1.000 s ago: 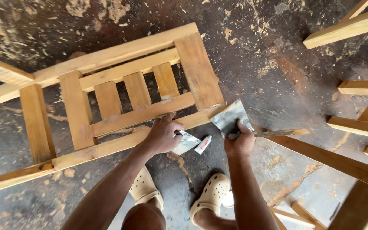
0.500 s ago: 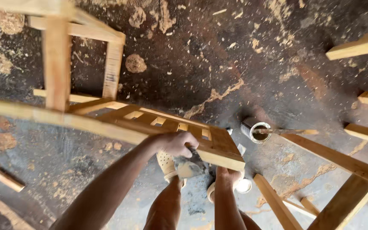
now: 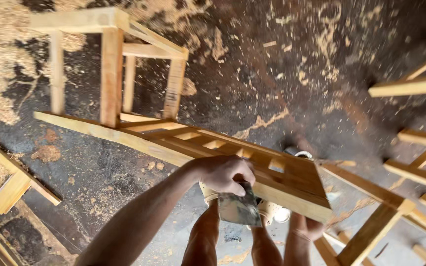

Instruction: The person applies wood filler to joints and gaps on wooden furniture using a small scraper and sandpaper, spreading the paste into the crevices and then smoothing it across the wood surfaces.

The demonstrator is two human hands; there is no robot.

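Dark floor [image 3: 252, 64] spreads under you, strewn with pale sawdust [image 3: 1, 59] that lies thickest toward 10 and 11 o'clock, with a thin trail of it near the middle. Your wooden chair frame [image 3: 183, 143] is tipped on its side across the centre: its long rail runs from 9 o'clock down toward 4 o'clock, its legs stand up toward 11 o'clock, and the slatted panel sits near the middle, just above your hands.

Your left hand [image 3: 225, 172] is curled over the lower rail at about 6 o'clock, fingers wrapped down over the edge. A grey scraper blade [image 3: 237, 209] hangs just below that hand, touching it; you seem to pinch it against the rail, though the grip itself is hidden by your knuckles.

Your right hand [image 3: 307, 227] is at 5 o'clock, under the low corner of the frame, fingers closed up against the wood from beneath. Only its back and wrist show, so how tightly it clamps cannot be told.

Your legs and pale clogs [image 3: 272, 212] show beneath the frame, between your forearms. A small round tin [image 3: 297, 151] stands on the floor just past the frame's far edge, at about 3 o'clock from your left hand.

More bare wooden frames [image 3: 415, 148] crowd the 3 to 5 o'clock side, and a loose offcut [image 3: 16, 180] lies at 8 o'clock.
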